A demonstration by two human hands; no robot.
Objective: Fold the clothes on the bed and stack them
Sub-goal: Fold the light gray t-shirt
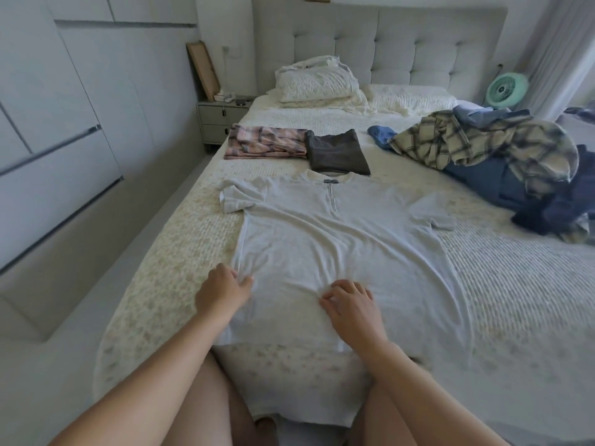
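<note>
Bare bed (515, 284) lies right of the spread shirt (322, 239); folded clothes (299, 146) block beyond it, the unfolded heap (502, 162) far right.

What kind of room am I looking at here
Most likely a home bedroom: a wide bed with a tufted headboard, pillows against it, and a nightstand beside it. Both hands rest on a white T-shirt spread on the bed.
</note>
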